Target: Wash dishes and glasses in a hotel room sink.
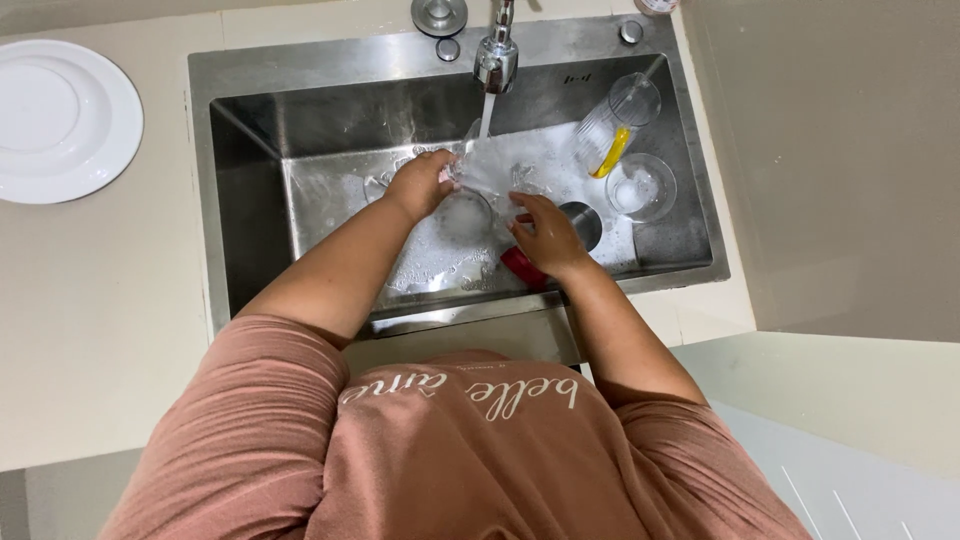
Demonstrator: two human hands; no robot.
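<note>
Both of my hands are inside a steel sink (pixel 250 200). They hold a clear drinking glass (pixel 485 170) on its side under water running from the tap (pixel 496 55). My left hand (pixel 418 185) grips one end of the glass. My right hand (pixel 545 232) is at the other end, with its fingers on the glass. Foam covers the sink's floor. A red thing (pixel 520 265) shows just below my right hand, partly hidden. A dark metal cup (pixel 585 222) sits just beyond my right hand.
A tall clear glass with something yellow inside (pixel 615 125) leans in the sink's far right corner. A round clear glass (pixel 640 187) stands next to it. Left of the sink, a white plate (pixel 60 120) lies on the beige counter (pixel 100 320).
</note>
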